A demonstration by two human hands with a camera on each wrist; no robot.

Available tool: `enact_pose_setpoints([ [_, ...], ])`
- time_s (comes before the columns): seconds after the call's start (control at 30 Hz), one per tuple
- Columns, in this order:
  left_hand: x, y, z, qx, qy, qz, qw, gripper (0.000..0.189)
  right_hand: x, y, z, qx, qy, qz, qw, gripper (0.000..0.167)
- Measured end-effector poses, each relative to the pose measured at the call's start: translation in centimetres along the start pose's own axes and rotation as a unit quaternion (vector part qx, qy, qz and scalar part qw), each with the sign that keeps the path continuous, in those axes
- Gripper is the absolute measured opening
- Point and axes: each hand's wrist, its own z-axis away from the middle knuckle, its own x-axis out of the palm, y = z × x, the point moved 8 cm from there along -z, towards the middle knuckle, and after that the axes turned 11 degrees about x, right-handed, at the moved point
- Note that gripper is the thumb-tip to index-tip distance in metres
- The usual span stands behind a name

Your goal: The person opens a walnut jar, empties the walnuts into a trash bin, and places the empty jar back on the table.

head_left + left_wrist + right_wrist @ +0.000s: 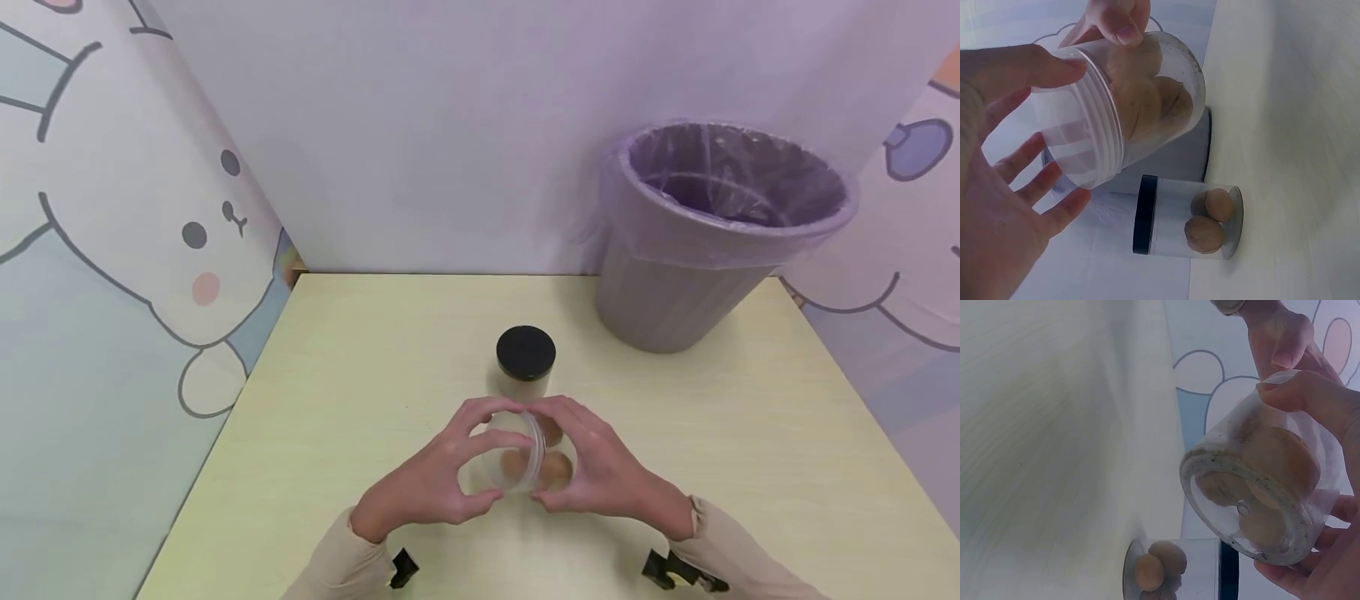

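A clear plastic jar (1169, 62) with a translucent white lid (1072, 134) is held tilted between both hands over the table. Several walnuts (1135, 109) lie inside it. My left hand (435, 479) grips the lid end, thumb on one side and fingers spread round the other. Round the clear body curls my right hand (600, 467), its thumb and fingers on opposite sides near the base. Just beyond the hands stands a second clear jar (1172, 219) with a black lid (526, 352). It is upright on the table and also has walnuts (1204, 234) in it.
A grey waste bin (667, 292) lined with a clear bag stands at the table's back right. The pale wooden table (360, 358) meets a plain wall (420, 150) at the back. Cartoon-printed panels (127, 250) flank it left and right.
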Motion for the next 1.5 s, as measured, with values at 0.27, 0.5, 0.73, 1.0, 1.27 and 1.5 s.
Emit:
enact_pose_setpoints([
  [0.27, -0.2, -0.9, 0.1, -0.056, 0.045, -0.019, 0.9973, 0.069, 0.1, 0.1, 0.2, -0.003, 0.003, 0.008, 1.0000, 0.092],
  [0.5, -0.3, -1.7, 0.4, -0.116, 0.086, -0.021, 0.9893, 0.068, 0.1, 0.0, 0.1, -0.003, 0.005, 0.011, 0.9999, 0.093],
  [0.73, -0.3, -1.7, 0.7, -0.141, 0.082, -0.059, 0.9849, 0.066, 0.1, -0.2, 0.1, -0.005, 0.007, 0.014, 0.9999, 0.091],
  [1.0, -0.9, 0.0, -0.2, -0.030, 0.061, -0.033, 0.9972, 0.054, 0.0, -0.2, -0.1, -0.008, 0.004, 0.005, 0.9999, 0.093],
  [1.27, -0.7, 1.5, -0.8, 0.062, 0.012, -0.048, 0.9968, 0.060, 0.0, -0.2, -0.1, -0.006, -0.003, -0.008, 0.9999, 0.096],
  [1.5, -0.4, 1.4, -0.8, 0.063, -0.008, -0.059, 0.9962, 0.066, 0.1, -0.1, -0.1, -0.005, -0.006, -0.008, 0.9999, 0.096],
])
